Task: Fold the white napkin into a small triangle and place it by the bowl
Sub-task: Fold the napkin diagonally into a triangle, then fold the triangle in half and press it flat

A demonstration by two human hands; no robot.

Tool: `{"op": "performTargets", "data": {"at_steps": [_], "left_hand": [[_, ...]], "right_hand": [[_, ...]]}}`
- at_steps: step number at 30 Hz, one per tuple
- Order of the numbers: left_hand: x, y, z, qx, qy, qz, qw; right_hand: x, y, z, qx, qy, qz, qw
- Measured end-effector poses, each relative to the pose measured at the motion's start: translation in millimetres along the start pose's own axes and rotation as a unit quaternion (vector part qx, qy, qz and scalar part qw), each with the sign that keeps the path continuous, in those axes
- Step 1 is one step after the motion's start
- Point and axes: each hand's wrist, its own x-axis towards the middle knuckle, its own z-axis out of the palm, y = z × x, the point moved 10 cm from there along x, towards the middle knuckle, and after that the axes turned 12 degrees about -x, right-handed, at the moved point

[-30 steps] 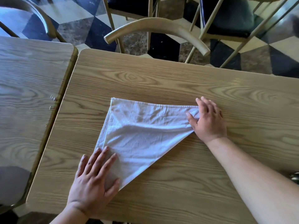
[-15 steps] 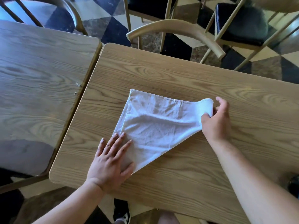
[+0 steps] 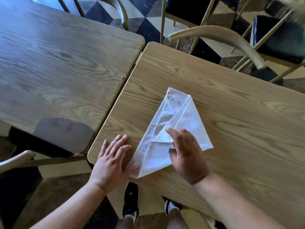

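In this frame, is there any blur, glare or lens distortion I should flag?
Head view: wide-angle bending curves the table edges; motion blur smears the top right corner and softens the left hand; bluish sheen on the neighbouring table; white napkin bright yet readable; right hand shadowed.

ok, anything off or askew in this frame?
Nothing spilled or damaged. The white napkin is mid-fold: the flap under the right hand sits skewed, its edges not lined up with the layer below. The left hand lies flat at the near corner. No bowl in view.
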Motion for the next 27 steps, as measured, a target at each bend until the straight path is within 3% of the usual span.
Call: {"op": "performTargets", "data": {"at_steps": [8, 18, 27], "left_hand": [[-1.0, 1.7, -4.4, -0.009, 0.003, 0.0, 1.0], [-4.7, 4.2, -5.6, -0.019, 0.003, 0.02, 1.0], [-3.5, 3.6, -10.3, -0.044, 0.005, 0.01, 0.999]], "right_hand": [[-25.8, -75.0, 50.9, -0.031, -0.078, -0.121, 0.989], [-23.6, -69.5, 43.1, -0.005, -0.001, -0.005, 1.0], [-58.8, -88.1, 86.1, -0.078, -0.103, -0.117, 0.985]]}}
